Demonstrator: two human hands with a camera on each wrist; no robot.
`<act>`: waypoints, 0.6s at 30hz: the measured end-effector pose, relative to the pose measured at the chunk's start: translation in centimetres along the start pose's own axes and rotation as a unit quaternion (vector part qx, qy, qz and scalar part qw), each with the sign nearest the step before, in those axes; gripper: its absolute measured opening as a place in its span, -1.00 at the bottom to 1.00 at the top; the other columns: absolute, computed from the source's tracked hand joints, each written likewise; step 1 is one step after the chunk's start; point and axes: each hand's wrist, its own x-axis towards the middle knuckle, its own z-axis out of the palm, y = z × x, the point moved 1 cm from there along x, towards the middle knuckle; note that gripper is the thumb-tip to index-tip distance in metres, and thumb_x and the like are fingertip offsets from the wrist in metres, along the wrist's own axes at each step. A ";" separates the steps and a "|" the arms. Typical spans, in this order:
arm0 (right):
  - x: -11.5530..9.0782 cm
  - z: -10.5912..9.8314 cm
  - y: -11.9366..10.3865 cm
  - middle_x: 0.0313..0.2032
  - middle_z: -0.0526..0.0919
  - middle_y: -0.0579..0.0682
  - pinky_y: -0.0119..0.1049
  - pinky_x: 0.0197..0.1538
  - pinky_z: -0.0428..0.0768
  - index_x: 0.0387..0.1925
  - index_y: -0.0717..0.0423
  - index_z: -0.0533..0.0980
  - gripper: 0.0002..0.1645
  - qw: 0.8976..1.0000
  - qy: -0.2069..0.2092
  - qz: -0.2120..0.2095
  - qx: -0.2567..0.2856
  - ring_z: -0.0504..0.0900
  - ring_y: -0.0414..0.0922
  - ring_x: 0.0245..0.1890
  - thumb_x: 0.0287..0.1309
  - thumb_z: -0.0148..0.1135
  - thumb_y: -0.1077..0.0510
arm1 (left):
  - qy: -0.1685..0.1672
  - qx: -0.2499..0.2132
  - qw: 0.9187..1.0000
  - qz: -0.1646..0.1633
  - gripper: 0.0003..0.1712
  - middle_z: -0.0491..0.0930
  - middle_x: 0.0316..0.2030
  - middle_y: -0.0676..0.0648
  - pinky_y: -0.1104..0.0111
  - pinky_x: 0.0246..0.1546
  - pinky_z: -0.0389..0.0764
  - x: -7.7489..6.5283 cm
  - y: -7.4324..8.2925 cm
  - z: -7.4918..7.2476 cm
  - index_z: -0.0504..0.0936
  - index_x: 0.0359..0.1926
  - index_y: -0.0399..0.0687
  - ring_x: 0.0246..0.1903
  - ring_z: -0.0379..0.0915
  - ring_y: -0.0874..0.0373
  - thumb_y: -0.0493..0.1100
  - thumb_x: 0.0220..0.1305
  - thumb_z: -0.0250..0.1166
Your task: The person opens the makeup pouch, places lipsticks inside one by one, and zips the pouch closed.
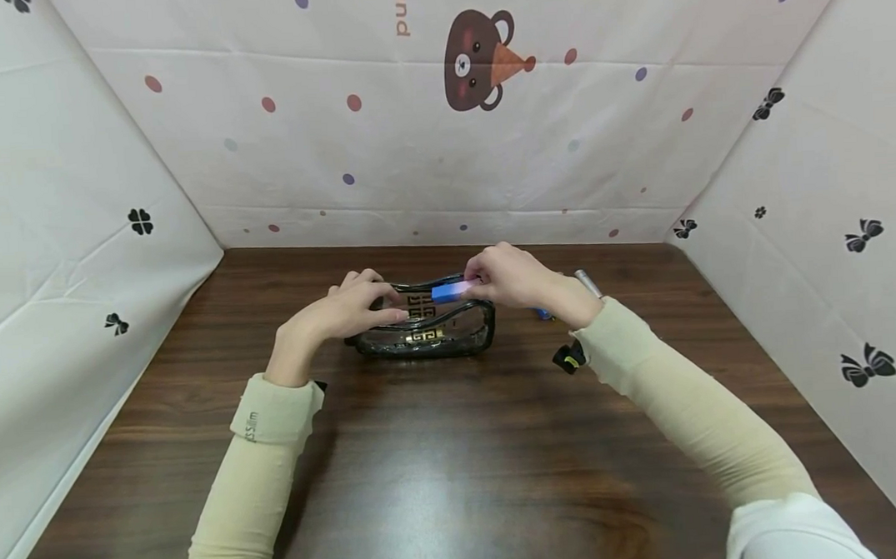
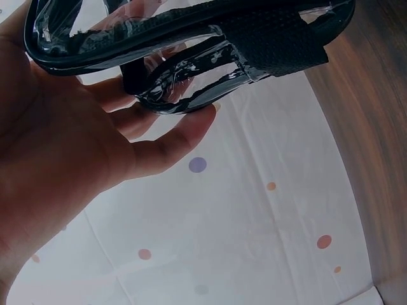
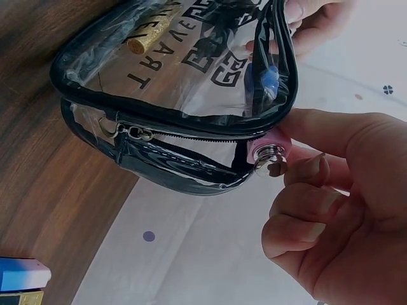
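Observation:
A clear pouch with black trim [image 1: 469, 339] and gold print stands on the table, its zipped top open. My left hand [image 1: 347, 309] grips its left end, fingers curled about the rim in the left wrist view. My right hand [image 1: 511, 277] pinches a small blue-and-pink bottle [image 1: 448, 292] at the pouch's opening. In the right wrist view, the bottle's pink end and silver neck [image 3: 268, 152] stick out past the zipper [image 3: 137, 132], while a blue part shows through the plastic. A gold glittery tube [image 3: 149, 35] lies inside the pouch.
A blue-and-pink box [image 3: 24, 274] lies on the wooden table [image 1: 426, 464], beside a gold-and-dark item [image 3: 22, 298]. Past the right wrist is a silver stick-like thing [image 1: 587, 283]. A black object [image 1: 569, 358] shows by the right cuff. White patterned sheets [image 1: 382, 149] enclose the back and sides.

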 end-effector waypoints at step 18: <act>0.1 0.0 0.2 -0.45 0.66 -0.08 -0.35 -0.48 0.35 -0.17 0.05 0.66 -0.72 1.000 -0.004 0.000 0.025 0.42 -0.22 -0.61 0.28 0.22 -0.04 | -0.004 0.003 1.000 -0.006 -0.46 0.27 0.28 -0.21 -0.23 0.17 0.18 0.2 0.0 0.0 0.51 0.21 -0.06 0.28 0.09 -0.18 0.15 0.36 0.15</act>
